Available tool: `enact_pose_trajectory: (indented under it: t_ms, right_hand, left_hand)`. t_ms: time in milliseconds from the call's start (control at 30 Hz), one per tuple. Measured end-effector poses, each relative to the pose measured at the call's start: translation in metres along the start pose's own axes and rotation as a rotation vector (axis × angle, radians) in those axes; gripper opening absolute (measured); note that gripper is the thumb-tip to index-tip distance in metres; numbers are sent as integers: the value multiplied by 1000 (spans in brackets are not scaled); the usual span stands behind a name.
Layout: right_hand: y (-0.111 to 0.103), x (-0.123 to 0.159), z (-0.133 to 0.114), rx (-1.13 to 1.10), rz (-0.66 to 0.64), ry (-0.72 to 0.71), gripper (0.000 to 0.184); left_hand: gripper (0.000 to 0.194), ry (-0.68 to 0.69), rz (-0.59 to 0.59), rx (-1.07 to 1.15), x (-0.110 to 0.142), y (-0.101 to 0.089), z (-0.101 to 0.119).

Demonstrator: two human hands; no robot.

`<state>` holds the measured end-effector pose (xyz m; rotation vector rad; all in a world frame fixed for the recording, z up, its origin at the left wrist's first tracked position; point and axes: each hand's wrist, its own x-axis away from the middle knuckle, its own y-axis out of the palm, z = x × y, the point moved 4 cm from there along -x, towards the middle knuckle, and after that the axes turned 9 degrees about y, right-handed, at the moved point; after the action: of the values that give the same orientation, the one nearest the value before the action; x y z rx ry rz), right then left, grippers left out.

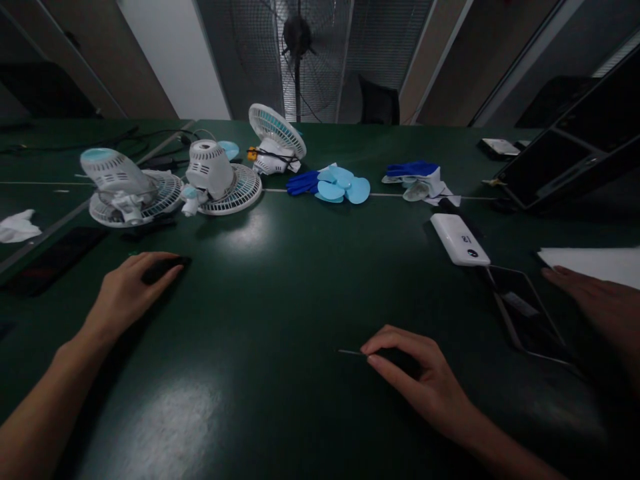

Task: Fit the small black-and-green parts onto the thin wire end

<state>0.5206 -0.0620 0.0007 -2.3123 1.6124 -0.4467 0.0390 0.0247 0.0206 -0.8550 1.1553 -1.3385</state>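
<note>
My left hand (127, 290) rests low over the left of the green table, its thumb and fingers closed round a small black object (184, 261) whose kind I cannot make out. At the right front, my right hand (425, 380) pinches a thin metal rod (351, 352) between thumb and forefinger. The rod points left, just above or on the tabletop; its other end is hidden by the fingers. Beyond my left hand lie two white fan heads, one fan (125, 187) at the far left and another fan (215, 177) beside it, both with grilles down.
A third small fan (275, 140), a light-blue fan blade (343, 185) and blue-white gloves (417, 180) lie farther back. At right are a white power bank (460, 240), a phone (530, 313), another person's hand (595, 300) and a black case (565, 153). A dark flat panel (55, 260) lies left.
</note>
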Motion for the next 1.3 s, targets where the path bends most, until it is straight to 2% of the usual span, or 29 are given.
enact_pose_trajectory:
  t_ms: [167,367,600,700,767,833,933,1067,1167,1300]
  right_hand:
    - [0,1,0,1,2,5,12]
    - [1,0,0,7,-4,6,12]
    - [1,0,4,-14,-20,11,12]
    - [1,0,4,-12,-20,18,12]
    - [1,0,4,-12,-21,20,12]
    - [1,0,3,-13,-27,17,12]
    - [1,0,1,-12,-32,19,13]
    - [1,0,-1,-13,-21,19,12]
    - [1,0,0,-12,-33,22,12]
    - [2,-1,2,-10,-27,16,13]
  left_hand:
    - [50,-9,-28,-41,-2,0,-1]
    - [48,-16,-31,-95,-6,2,-15]
    - [46,-4,14,-102,-1,-1,-18]
    - [45,-137,36,-71,1,-3,-20]
    - [44,-233,107,-6,3,-5,-21]
    - [45,-262,180,78,5,-7,-18]
    - [48,-243,208,159,6,-7,-10]
    - [50,-191,224,144,5,-6,-5]
    - [49,-97,231,106,3,-3,-5]
    - [47,-75,253,109,0,1,-10]
